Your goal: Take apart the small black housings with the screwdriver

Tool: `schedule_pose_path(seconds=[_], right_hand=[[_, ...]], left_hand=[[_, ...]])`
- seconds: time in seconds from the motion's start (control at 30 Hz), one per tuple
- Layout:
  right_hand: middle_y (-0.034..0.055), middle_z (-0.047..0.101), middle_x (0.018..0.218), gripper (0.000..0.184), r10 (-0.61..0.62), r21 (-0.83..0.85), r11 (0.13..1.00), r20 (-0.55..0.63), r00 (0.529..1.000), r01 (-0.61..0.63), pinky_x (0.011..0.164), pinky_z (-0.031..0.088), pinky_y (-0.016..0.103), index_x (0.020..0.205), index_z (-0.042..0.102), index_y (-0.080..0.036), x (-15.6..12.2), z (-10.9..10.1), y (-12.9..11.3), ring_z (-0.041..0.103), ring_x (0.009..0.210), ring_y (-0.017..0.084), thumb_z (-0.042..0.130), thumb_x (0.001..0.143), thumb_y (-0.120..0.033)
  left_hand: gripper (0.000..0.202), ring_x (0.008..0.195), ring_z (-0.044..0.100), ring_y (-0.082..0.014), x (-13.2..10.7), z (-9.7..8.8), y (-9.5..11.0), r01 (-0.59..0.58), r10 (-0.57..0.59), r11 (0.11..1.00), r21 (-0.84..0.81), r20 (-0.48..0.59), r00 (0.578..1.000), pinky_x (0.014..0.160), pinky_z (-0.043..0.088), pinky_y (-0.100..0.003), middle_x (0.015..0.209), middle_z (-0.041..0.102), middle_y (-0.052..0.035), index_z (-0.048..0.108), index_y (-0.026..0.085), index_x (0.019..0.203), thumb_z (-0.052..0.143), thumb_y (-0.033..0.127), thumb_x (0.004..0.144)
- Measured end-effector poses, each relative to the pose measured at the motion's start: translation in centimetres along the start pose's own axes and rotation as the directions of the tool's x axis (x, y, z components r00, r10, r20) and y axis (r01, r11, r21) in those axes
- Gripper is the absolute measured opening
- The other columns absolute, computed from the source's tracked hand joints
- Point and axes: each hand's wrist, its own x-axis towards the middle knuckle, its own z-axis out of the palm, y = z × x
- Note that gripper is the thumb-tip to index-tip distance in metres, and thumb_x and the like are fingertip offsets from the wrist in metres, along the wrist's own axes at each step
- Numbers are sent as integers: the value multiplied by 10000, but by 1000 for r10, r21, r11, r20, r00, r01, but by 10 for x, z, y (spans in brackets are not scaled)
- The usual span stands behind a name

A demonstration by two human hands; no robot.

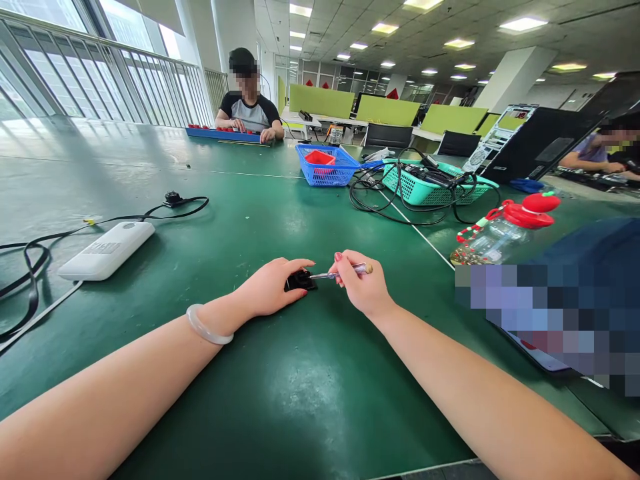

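Green was the colour of the big desk (300,400), and both bare arms lay across it. The left hand (270,288) pressed down on a small black part (301,280) that sat flat on the desk, in the middle, a little way in front of the person. Its fingers (295,265) were bent over the top of the part, so its grip was closed on it. A pale bangle (207,327) went round the left wrist.

The right hand (363,285) held a thin tool with a see-through handle (345,272). Its grip was pinched tight on the handle. The metal tip of the tool pointed left and touched the black part. The two hands were very near each other.

A white flat box (107,250) lay well off to the left, with black cables (60,237) beside it. On the right lay a clear bottle with a red lid (505,230), tipped on its side. Farther back stood a blue basket (327,167) with something red in it, and next to it a green basket (430,187) full of black wires. An open computer case (530,143) stood behind that.

At the far end of the desk sat another person, with both hands on a long blue tray (223,134). Another person sat far off on the right.
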Motion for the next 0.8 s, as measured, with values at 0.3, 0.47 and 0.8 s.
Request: schedule_pose_path(seconds=[0.3,0.47,0.8], right_hand=[[-14,490,487,490,63,184,983,-270,961,-12,472,384,259,565,565,-204,9,-12,11,463,451,112,430,904,-532],[-17,468,475,439,87,-35,992,-525,847,-124,440,328,253,544,562,-205,27,-33,39,445,446,120,469,882,-469],[-29,430,433,454,151,99,987,-363,920,-123,428,315,245,488,540,-200,29,-28,45,412,420,106,507,850,-472]], left_hand=[[391,1137,544,-224,-3,-6,9,-64,65,998,10,-217,974,1021,451,-399,1232,615,-44,539,257,1248,481,332,869],[442,1088,568,-231,-2,-5,3,82,-68,996,32,-317,946,997,477,-406,1272,533,-78,514,247,1286,456,297,851],[436,1145,519,-281,-1,-5,-1,222,-198,955,197,-138,971,1043,410,-484,1202,652,-49,648,222,1149,343,189,840]])
